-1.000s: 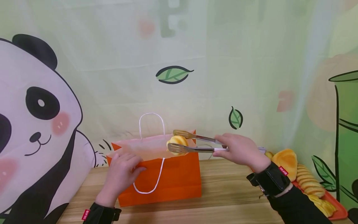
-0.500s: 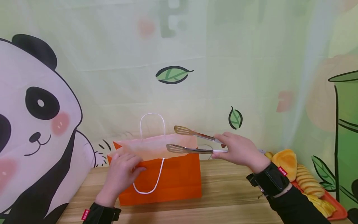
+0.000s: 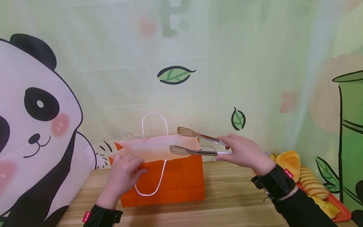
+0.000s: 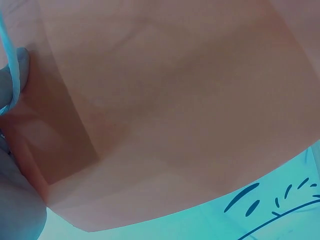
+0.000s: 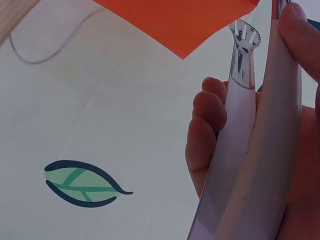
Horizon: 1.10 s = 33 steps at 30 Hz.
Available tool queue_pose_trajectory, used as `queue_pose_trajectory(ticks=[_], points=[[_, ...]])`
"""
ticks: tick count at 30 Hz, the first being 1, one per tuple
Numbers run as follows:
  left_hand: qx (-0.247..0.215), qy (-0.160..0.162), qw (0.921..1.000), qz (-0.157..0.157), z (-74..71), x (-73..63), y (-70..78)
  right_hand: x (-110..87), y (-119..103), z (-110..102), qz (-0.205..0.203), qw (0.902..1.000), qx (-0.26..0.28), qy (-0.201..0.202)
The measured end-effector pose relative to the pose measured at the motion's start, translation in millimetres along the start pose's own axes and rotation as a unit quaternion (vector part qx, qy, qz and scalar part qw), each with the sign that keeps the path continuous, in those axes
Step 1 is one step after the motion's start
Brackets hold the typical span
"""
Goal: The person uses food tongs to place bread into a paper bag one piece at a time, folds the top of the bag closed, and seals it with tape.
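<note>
An orange paper bag point(image 3: 178, 181) with white cord handles stands upright on the table, its mouth spread and its pale inside showing. My left hand point(image 3: 123, 176) grips the bag's front left rim, thumb on the outside. In the left wrist view the bag's inner wall point(image 4: 190, 100) fills most of the frame, with fingertips at the left edge. My right hand point(image 3: 241, 153) holds metal tongs point(image 3: 198, 153) with white grips over the bag's right side. Their slotted ends are spread apart with nothing between them. In the right wrist view, fingers wrap round the tongs' handles point(image 5: 240, 150).
At the right, partly behind my right forearm, a red tray point(image 3: 344, 211) holds several breads, among them a ridged loaf point(image 3: 313, 183) and a golden-brown bun point(image 3: 289, 162). A cloth backdrop with a printed panda point(image 3: 68, 91) hangs right behind the wooden table point(image 3: 227, 189).
A second ago the tongs pinched a round yellow bun over the bag's mouth. They have since spread and the bun is out of sight. My left hand has stayed on the rim.
</note>
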<state>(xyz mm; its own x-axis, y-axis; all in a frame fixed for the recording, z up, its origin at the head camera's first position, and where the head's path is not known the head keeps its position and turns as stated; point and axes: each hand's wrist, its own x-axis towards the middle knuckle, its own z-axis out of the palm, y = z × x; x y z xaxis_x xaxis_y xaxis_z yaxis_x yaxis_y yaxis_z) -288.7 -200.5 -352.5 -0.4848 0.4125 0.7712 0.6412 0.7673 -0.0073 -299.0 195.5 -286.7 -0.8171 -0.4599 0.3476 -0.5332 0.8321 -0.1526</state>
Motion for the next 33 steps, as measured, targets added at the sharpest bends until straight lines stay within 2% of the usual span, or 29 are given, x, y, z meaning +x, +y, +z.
queue_pose_trajectory(ticks=[12, 33], points=[[-0.001, -0.003, 1.0000, -0.004, -1.1, 1.1, 0.6, -8.6, 10.5, -6.7, -0.003, 1.0000, 0.009, 0.003], [-0.001, -0.004, 1.0000, -0.004, -0.7, 1.0, 1.1, -25.0, 25.3, -17.1, 0.027, 0.9983, 0.051, 0.004]])
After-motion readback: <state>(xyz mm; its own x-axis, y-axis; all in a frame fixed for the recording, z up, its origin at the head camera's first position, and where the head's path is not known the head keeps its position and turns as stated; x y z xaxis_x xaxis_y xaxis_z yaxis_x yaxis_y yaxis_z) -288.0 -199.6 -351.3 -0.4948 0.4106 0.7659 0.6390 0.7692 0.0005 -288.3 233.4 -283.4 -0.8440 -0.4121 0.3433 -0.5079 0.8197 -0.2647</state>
